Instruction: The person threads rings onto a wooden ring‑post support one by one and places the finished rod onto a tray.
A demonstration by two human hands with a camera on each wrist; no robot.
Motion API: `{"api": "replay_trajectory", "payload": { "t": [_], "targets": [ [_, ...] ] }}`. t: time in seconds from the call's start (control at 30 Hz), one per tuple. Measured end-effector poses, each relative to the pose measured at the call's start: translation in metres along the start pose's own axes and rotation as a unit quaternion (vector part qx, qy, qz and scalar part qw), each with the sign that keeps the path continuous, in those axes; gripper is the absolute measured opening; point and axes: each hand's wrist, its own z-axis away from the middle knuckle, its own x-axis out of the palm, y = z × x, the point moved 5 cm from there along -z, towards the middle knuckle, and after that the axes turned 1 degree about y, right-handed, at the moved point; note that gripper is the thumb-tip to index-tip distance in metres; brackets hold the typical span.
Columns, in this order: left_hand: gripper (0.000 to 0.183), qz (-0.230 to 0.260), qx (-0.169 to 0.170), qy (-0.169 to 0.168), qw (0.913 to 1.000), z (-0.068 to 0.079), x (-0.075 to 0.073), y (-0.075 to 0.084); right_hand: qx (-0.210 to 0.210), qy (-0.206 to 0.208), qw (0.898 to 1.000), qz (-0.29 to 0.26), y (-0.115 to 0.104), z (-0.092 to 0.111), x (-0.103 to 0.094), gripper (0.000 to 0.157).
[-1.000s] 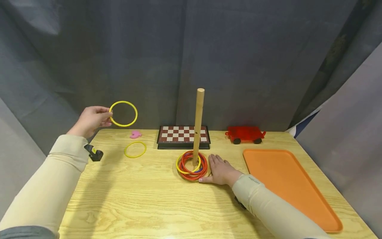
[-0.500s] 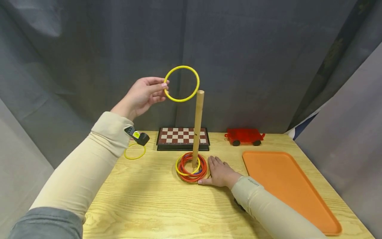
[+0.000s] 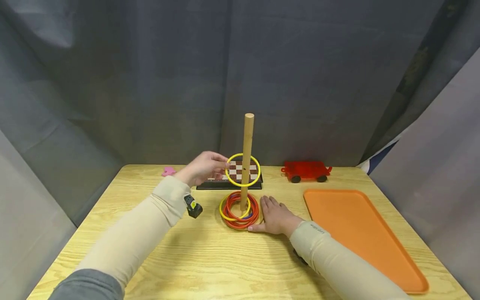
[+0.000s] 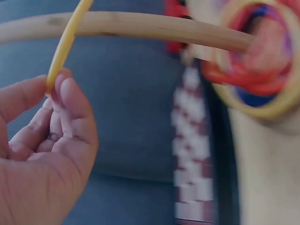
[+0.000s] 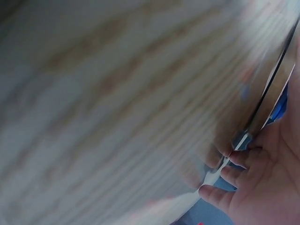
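Note:
My left hand [image 3: 206,166] pinches the left side of a yellow ring [image 3: 258,175] between thumb and fingertips. The ring appears to encircle the upright wooden post [image 3: 247,137], about halfway down it. In the left wrist view, the same ring [image 4: 61,56] crosses the post [image 4: 136,24] at close range. Several red rings [image 3: 257,210], a yellow one and a blue one lie around the foot of the post. My right hand [image 3: 276,216] rests with straight fingers and spread thumb against the right side of the round base. Its fingers [image 5: 220,197] touch the base's edge in the right wrist view.
A checkered game board [image 3: 234,186] sits behind the post. Right of it stands a red toy wagon [image 3: 306,170]. An orange tray [image 3: 345,212] occupies the table's right side. A pink piece [image 3: 168,171] lies at the back left, and a grey curtain [image 3: 180,83] hangs behind the table.
My left hand has carried the yellow ring rightward and up over the post's top, then lowered it along the post. The left arm now covers another yellow ring on the table. The right hand stays put.

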Motion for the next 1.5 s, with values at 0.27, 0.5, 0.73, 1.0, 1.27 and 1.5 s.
{"api": "replay_trajectory", "payload": {
  "t": [0.27,0.5,0.73,1.0,1.27,1.5],
  "targets": [
    [0.024,-0.006,-0.068,-0.002,0.9977,-0.001,0.000,-0.078,0.003,-0.003,1.000,0.002,0.001,0.000,0.000,0.118],
    [0.027,-0.006,-0.075,-0.013,0.9971,0.000,0.008,-0.101,0.007,0.000,1.000,0.000,0.003,0.002,-0.002,0.118],
    [0.022,-0.040,-0.056,-0.002,0.9976,0.000,0.012,-0.105,0.004,0.004,1.000,0.001,0.006,0.003,-0.001,0.117],
    [0.037,-0.043,-0.009,0.057,0.9974,0.001,-0.039,-0.099,0.004,0.003,1.000,0.005,0.007,0.004,0.000,0.118],
    [0.057,-0.008,-0.002,0.118,0.9930,0.021,-0.134,-0.095,0.007,0.002,1.000,0.009,0.008,0.006,-0.001,0.118],
    [0.066,-0.002,-0.053,0.180,0.9823,0.038,-0.187,-0.135,0.007,-0.004,1.000,0.007,0.007,0.006,0.000,0.119]
  ]
}}
